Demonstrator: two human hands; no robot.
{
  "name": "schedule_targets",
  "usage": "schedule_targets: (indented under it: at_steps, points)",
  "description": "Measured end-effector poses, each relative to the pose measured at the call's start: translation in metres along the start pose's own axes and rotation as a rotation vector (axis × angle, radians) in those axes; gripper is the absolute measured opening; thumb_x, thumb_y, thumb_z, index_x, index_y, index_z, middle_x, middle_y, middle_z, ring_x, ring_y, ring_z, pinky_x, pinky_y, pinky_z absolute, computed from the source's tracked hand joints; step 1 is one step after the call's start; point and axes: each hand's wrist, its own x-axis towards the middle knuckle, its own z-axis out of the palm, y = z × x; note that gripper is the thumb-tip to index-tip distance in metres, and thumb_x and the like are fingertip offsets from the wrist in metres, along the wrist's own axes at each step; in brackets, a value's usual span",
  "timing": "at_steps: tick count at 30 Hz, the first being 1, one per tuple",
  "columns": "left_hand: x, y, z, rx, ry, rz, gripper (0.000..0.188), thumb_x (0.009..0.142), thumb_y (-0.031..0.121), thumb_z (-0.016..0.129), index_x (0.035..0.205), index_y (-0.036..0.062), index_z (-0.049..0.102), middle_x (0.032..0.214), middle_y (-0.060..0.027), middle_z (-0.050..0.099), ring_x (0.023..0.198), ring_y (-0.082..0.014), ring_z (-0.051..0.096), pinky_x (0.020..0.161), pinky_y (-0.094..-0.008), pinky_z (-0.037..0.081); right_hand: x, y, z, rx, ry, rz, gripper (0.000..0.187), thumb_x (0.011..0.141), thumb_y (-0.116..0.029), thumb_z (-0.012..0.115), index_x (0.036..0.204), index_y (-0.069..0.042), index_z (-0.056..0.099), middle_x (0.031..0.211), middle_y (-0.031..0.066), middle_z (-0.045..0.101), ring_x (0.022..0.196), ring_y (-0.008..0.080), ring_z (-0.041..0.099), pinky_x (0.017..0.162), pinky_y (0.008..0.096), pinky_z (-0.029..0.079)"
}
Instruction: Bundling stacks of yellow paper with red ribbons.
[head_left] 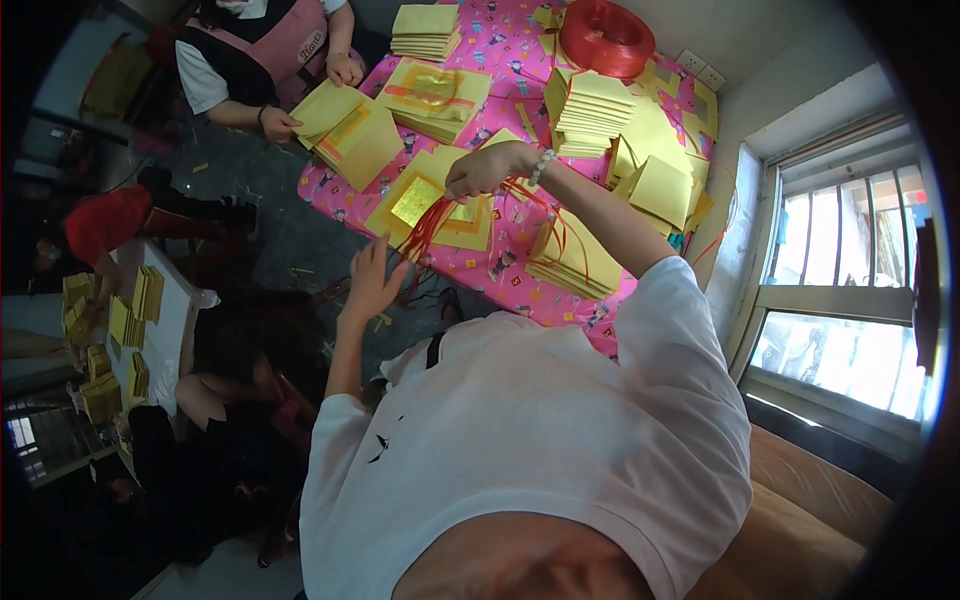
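My right hand (490,170), with a beaded bracelet on its wrist, is closed on a bundle of red plastic strings (432,222) above the near-left part of the table. The strings hang down in front of me, and some loose ends trail off to the right. Beside the lower part of the bundle is my left hand (372,285), its fingers stretched and apart. Whether its fingertips touch the strings I cannot tell. Beneath the bundle lie yellow paper sheets with a shiny gold square (415,203). A stack of yellow paper (572,262) sits under the trailing strings.
The table has a pink patterned cloth (510,265). Several yellow paper stacks (590,110) and a red string coil (607,40) lie on it. Across the corner, another person's hands (278,124) hold yellow sheets. More people sit around a white table (180,290) at left. A barred window (840,300) is at right.
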Motion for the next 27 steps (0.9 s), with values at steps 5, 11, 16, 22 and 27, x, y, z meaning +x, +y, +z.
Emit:
schedule_targets:
  at_steps: [5,11,16,22,27]
  points:
    - [0.072,0.087,-0.017,-0.308,0.183,0.071,0.043,0.085,0.02,0.049,0.12,0.0002,0.033,0.094,-0.0257,0.053,0.087,-0.0414,0.052,0.071,-0.0446,0.041,0.006,-0.023,0.004,-0.137,0.008,-0.008,0.039,0.088,-0.039,0.043,0.082,-0.002,0.055,0.068,0.0015,0.047,0.061,0.0129,0.046,0.053,0.0268,0.043]
    - [0.05,0.06,-0.019,-0.013,0.086,0.022,0.026,0.085,0.01,0.043,0.109,0.0033,0.042,0.072,-0.0222,0.058,0.067,-0.0397,0.056,0.055,-0.0482,0.042,-0.026,-0.014,-0.005,0.063,-0.047,-0.049,0.036,0.089,-0.038,0.042,0.081,-0.004,0.053,0.066,-0.0016,0.043,0.057,0.0091,0.041,0.051,0.0238,0.04]
    - [0.011,0.0,0.001,-0.035,0.195,-0.074,0.022,0.085,0.011,0.044,0.106,0.0086,0.045,0.065,-0.0187,0.056,0.063,-0.039,0.055,0.054,-0.0469,0.042,-0.049,0.031,-0.026,0.132,-0.052,0.031,0.032,0.088,-0.034,0.045,0.08,-0.004,0.053,0.064,-0.0013,0.04,0.057,0.0088,0.04,0.051,0.024,0.038]
    - [0.005,-0.008,0.014,0.199,-0.094,-0.048,0.026,0.087,0.019,0.046,0.108,0.0033,0.045,0.1,-0.0197,0.053,0.093,-0.0374,0.051,0.077,-0.0459,0.038,-0.048,0.033,-0.019,-0.057,0.15,0.101,0.031,0.086,-0.031,0.041,0.078,-0.004,0.055,0.061,0.0006,0.041,0.052,0.0134,0.042,0.048,0.029,0.038]
    - [0.081,0.098,-0.002,-0.134,0.307,0.265,0.048,0.085,0.021,0.049,0.124,-0.0001,0.031,0.102,-0.0224,0.051,0.092,-0.0397,0.05,0.078,-0.045,0.039,-0.011,0.035,0.001,-0.254,0.141,0.0,0.032,0.085,-0.03,0.041,0.084,-0.002,0.057,0.069,0.0056,0.052,0.059,0.0169,0.049,0.055,0.0301,0.042]
